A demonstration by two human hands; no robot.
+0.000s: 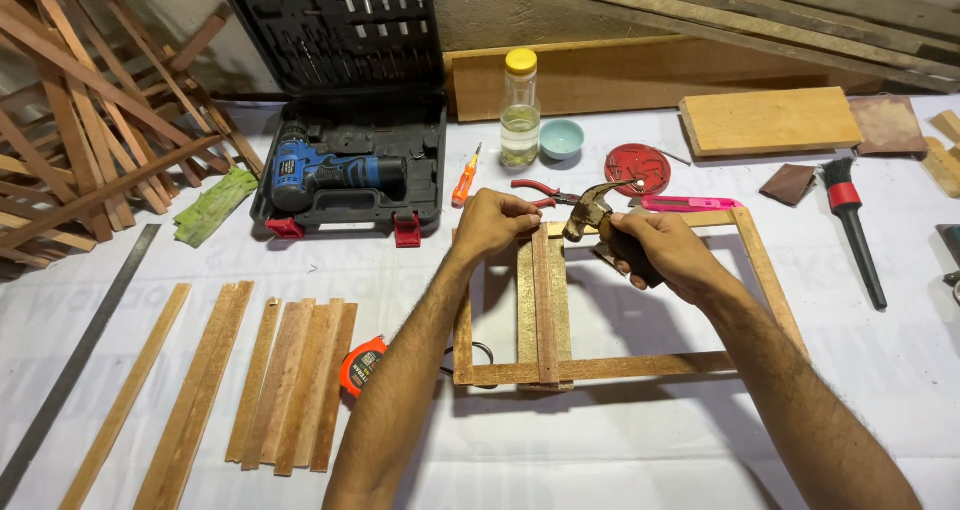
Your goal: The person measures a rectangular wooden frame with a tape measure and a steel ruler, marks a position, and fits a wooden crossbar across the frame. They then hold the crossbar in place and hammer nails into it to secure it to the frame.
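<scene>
A rectangular wooden frame lies on the white-covered table, with upright slats laid across its left part. My left hand pinches at the top end of a slat, fingers closed; what is between them is too small to see. My right hand grips the dark handle of a claw hammer. The hammer's head hovers just right of my left fingertips, over the frame's top rail.
Loose wooden strips lie at the left beside an orange tape measure and a metal ruler. Behind are an open drill case, oil bottle, small bowl, pliers, screwdriver, brush, wood block.
</scene>
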